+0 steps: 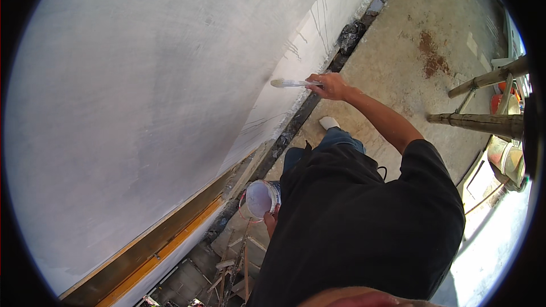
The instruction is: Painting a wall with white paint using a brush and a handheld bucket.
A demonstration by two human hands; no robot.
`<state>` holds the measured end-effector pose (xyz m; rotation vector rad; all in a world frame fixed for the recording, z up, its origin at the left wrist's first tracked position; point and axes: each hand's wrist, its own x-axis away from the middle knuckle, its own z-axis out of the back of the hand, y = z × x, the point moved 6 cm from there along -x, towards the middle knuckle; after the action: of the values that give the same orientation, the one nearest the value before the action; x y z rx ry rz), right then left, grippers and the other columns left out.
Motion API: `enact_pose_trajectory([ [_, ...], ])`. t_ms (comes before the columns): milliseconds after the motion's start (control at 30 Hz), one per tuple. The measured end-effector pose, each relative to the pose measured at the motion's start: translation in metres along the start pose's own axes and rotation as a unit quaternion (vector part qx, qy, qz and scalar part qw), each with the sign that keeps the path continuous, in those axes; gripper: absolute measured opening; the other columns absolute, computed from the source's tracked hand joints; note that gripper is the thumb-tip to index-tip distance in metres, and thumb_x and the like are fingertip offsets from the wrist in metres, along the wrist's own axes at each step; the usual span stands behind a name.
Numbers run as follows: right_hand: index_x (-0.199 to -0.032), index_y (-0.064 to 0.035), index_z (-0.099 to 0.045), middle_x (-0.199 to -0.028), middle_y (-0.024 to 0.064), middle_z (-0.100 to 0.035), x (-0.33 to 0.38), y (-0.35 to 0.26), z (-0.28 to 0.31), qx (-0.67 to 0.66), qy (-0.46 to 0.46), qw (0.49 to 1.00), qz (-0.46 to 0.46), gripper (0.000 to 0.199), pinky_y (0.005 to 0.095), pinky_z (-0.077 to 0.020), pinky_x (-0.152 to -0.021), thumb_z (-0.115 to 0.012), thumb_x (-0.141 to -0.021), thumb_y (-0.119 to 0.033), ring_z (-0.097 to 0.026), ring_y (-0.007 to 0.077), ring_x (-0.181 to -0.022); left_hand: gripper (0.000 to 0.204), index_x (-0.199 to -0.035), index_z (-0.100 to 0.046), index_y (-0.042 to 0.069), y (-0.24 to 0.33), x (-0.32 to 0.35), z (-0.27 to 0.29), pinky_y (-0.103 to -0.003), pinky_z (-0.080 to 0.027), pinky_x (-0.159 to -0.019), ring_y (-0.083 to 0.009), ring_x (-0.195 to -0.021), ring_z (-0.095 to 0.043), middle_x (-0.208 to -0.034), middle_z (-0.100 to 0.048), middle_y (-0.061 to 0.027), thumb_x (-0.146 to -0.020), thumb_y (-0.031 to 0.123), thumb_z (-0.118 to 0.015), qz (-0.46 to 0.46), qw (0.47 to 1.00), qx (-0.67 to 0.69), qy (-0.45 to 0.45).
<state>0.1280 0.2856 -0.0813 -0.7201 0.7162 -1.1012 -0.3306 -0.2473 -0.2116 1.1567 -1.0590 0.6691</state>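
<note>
In the head view, the person stood high up beside a tall white wall [142,108], looking steeply down along it. The right hand [331,86] was stretched out toward the wall with its fingers clamped around the handle of a flat paintbrush [293,83]. The brush lay roughly level, its pale bristle end touching the wall at the edge where a smoother grey-white patch met a brighter white strip marked with thin dark drips.

The left hand [271,220] was held low, close against the body in a black shirt [364,222]. Its fingers were closed on a small white bucket [260,198], gripping it from below at the near rim, though the exact hold was partly hidden by the shirt. The bucket tilted its open mouth up toward the camera, showing pale paint inside, and a thin reddish wire handle hung at its left side.

Far below, a concrete floor [409,62] ran along the foot of the wall, with a rust-brown stain [430,57] on it. A white shoe [329,122] and a blue trouser leg showed beneath the right arm. Wooden poles [483,119] crossed at the right edge, and wooden scaffolding [233,267] lay under the bucket.
</note>
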Motion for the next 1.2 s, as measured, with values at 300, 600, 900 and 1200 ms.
enact_pose_trajectory([
  [300, -0.106, -0.0153, -0.06, -0.072, 0.0176, -0.066, -0.027, 0.142, 0.138, 0.117, 0.303, 0.922, -0.209, 0.028, 0.0472, -0.0511, -0.062, -0.055, -0.095, -0.041, -0.067, 0.0381, -0.072, 0.041, -0.112, -0.054, -0.012, 0.027, 0.071, -0.059, -0.039, -0.056, -0.087, -0.0317, -0.096, -0.065, -0.105, -0.063, -0.0223, -0.088, 0.015, -0.036, -0.007, 0.996, -0.071, 0.045],
  [600, -0.101, -0.0137, -0.06, -0.074, 0.0201, -0.067, -0.033, 0.092, 0.094, 0.07, 0.142, 0.98, -0.119, 0.028, 0.046, -0.0516, -0.062, -0.058, -0.094, -0.041, -0.066, 0.0411, -0.072, 0.04, -0.11, -0.055, -0.012, 0.02, 0.095, -0.094, -0.038, -0.057, -0.084, -0.0313, -0.093, -0.066, -0.103, -0.064, -0.0223, -0.088, 0.016, -0.036, -0.041, 0.99, -0.112, 0.068],
  [900, -0.102, -0.0102, -0.061, -0.073, 0.0206, -0.066, 0.002, 0.034, 0.005, -0.029, 0.099, 0.987, -0.124, 0.028, 0.0468, -0.0508, -0.062, -0.061, -0.093, -0.037, -0.066, 0.0404, -0.073, 0.039, -0.108, -0.056, -0.012, 0.0, 0.109, -0.11, -0.037, -0.059, -0.081, -0.0308, -0.09, -0.067, -0.101, -0.065, -0.0223, -0.089, 0.016, -0.037, -0.06, 0.983, -0.146, 0.096],
  [1200, -0.101, -0.0093, -0.061, -0.07, 0.0206, -0.065, -0.012, 0.086, 0.07, 0.068, 0.293, 0.94, -0.162, 0.027, 0.0447, -0.0501, -0.057, -0.06, -0.094, -0.035, -0.066, 0.039, -0.066, 0.038, -0.105, -0.057, -0.012, 0.003, 0.125, -0.098, -0.036, -0.06, -0.078, -0.0304, -0.088, -0.068, -0.099, -0.065, -0.0223, -0.089, 0.016, -0.037, -0.086, 0.967, -0.198, 0.137],
])
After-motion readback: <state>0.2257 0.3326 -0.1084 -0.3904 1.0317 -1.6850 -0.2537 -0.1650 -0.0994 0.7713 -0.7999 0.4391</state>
